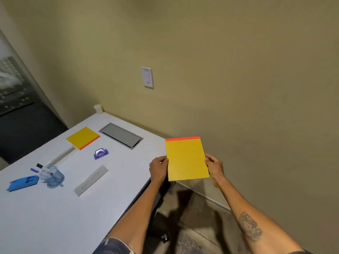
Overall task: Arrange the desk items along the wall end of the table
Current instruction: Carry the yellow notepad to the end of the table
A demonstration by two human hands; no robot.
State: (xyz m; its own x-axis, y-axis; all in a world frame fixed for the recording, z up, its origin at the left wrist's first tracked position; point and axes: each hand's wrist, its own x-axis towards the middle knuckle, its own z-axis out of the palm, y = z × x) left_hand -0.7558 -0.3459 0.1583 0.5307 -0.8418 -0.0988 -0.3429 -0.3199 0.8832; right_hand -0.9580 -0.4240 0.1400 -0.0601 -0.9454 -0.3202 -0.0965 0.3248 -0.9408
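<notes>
I hold a yellow notepad (186, 159) with a red top strip in the air past the table's right edge, near the wall. My left hand (158, 168) grips its left side and my right hand (214, 166) grips its right side. A second yellow notepad (82, 137) lies flat on the white table (55, 217) near the wall end. A purple hole punch (100, 154), a clear ruler (91, 180), a tipped clear-blue cup with pens (51, 176) and a blue holder (23, 183) lie spread across the table.
A grey cable hatch (121, 135) is set into the table by the wall. A white paper cup (98, 108) stands in the far corner. A long clear strip (60, 156) lies beside the flat notepad. A light switch (147, 77) is on the wall.
</notes>
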